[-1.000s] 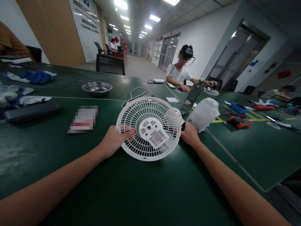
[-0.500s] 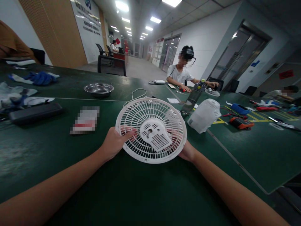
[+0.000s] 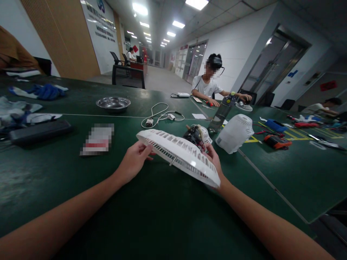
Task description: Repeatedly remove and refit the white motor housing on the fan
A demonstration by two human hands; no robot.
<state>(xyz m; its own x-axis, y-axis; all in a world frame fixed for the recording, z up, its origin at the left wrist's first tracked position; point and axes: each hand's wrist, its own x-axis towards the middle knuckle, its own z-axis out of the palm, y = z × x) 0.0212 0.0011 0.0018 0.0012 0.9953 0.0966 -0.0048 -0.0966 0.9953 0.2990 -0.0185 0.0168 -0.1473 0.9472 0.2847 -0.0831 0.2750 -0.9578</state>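
Between my two hands a white fan grille (image 3: pixel 184 150) is held tilted above the green table, its rim turned toward me and its right end lower. A metal shaft pokes out below its middle. Behind the grille shows the dark fan motor (image 3: pixel 195 137) with wires and a white vented part. My left hand (image 3: pixel 135 159) pinches the left rim between thumb and fingers. At the right, my right hand (image 3: pixel 215 162) grips the back of the grille near the motor; some of its fingers are hidden. Beyond lies a white cable (image 3: pixel 162 115) with a plug.
A white plastic housing (image 3: pixel 234 133) and a water bottle (image 3: pixel 222 112) stand to the right. An orange multimeter (image 3: pixel 276 142) lies farther right. On the left are a metal bowl (image 3: pixel 113 103), a blurred packet (image 3: pixel 98 140) and a dark case (image 3: pixel 40 131). A person (image 3: pixel 207 85) sits across the table.
The grille has tipped from facing me to nearly edge-on, with its right side lower. The motor behind it and the cable on the table have come into view. Both hands still hold it.
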